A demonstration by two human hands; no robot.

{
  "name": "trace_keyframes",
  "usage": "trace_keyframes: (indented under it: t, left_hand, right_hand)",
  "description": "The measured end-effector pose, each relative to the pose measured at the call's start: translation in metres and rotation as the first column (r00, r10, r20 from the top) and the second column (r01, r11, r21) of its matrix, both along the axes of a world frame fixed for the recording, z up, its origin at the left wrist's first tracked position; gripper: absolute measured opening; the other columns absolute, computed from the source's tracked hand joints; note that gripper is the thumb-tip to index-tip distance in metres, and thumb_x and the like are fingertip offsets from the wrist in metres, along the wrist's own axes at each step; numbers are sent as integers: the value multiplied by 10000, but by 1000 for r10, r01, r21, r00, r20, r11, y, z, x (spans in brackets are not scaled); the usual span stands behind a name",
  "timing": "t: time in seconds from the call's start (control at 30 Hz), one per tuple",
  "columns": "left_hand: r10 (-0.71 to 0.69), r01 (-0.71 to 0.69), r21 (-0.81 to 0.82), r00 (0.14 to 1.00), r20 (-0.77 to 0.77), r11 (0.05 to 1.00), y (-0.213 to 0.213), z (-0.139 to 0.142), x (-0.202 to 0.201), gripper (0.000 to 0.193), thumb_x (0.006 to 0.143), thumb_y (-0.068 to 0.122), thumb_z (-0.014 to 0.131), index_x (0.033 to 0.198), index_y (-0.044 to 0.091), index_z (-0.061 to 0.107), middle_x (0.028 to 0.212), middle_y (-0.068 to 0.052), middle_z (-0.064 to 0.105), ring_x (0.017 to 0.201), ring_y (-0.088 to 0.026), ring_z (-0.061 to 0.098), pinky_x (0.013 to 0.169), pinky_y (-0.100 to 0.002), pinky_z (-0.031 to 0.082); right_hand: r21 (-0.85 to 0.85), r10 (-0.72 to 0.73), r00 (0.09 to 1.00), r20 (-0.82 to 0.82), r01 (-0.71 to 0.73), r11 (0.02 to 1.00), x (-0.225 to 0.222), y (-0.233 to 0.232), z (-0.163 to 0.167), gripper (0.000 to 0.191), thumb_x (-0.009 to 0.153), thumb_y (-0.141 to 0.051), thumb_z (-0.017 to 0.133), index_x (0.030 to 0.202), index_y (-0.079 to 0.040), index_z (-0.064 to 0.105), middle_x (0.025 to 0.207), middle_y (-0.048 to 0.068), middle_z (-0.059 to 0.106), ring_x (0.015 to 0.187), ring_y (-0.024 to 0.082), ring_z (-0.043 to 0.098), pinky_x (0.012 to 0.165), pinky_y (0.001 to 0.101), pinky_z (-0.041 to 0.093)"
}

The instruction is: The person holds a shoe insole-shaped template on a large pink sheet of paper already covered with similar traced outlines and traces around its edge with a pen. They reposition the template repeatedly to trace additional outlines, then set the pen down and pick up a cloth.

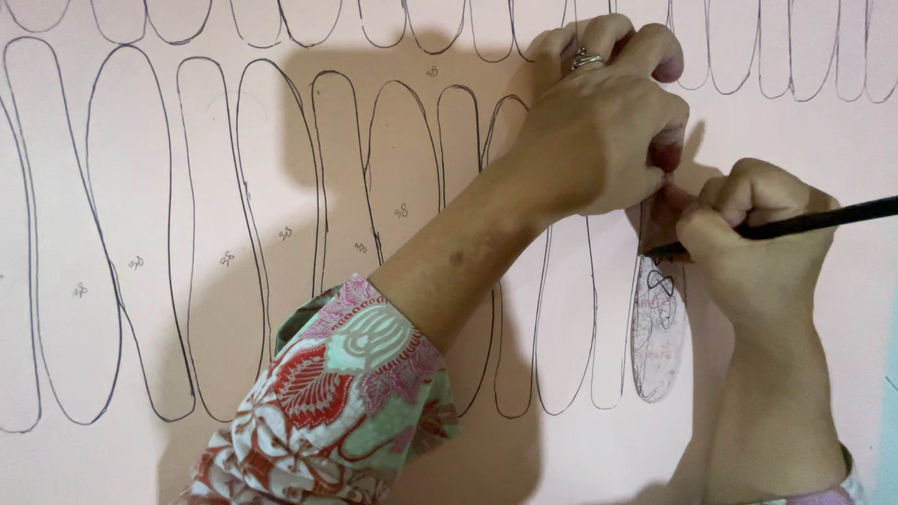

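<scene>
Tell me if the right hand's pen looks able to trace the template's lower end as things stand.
Probably yes. The left hand presses only the upper end of the template, so its lower outline lies bare on the pink sheet. The right hand holds the pen beside it, nothing between.

Pale pink surface (804,140), soft shadows

Bright, sharp; soft shadow leftward

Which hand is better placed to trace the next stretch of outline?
Right hand: likely, since it grips the pen with its tip at the template. Left hand presses the template down.
</scene>
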State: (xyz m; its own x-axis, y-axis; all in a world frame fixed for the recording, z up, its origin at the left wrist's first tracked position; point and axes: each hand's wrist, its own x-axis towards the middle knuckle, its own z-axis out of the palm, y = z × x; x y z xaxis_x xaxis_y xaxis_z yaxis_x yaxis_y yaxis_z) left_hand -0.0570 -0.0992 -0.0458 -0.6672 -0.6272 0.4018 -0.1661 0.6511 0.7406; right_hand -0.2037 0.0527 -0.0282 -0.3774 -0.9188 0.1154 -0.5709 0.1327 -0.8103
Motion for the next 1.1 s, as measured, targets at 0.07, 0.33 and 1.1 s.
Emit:
trace_keyframes:
  t: [0.07,0.33,1.1]
  left_hand:
    - [-2,2,4,1000,4,1000,0,0,0,112,606,196,823,576,226,720,1145,2,588,1195,-246,434,1084,-596,187]
    - [-23,23,26,1000,-5,999,0,1,3,111,625,185,818,597,224,718,1164,9,587,1216,-241,434,1122,-589,184]
    - [4,-6,22,998,67,1000,1,9,3,116,591,187,825,573,246,727,1139,16,596,1205,-239,428,1088,-571,171]
  right_hand:
    - [-41,-3,999,32,4,999,-1,2,-3,381,879,172,529,643,-84,373,608,2,499,528,23,402,485,194,295]
    - [-38,23,998,-57,-25,999,-5,0,-4,369,868,178,534,647,-74,382,612,9,509,522,29,425,467,196,305]
    - [-206,-170,744,646,384,900,41,1,29,228,1020,-211,589,885,-143,418,546,2,362,461,114,281,621,338,473]
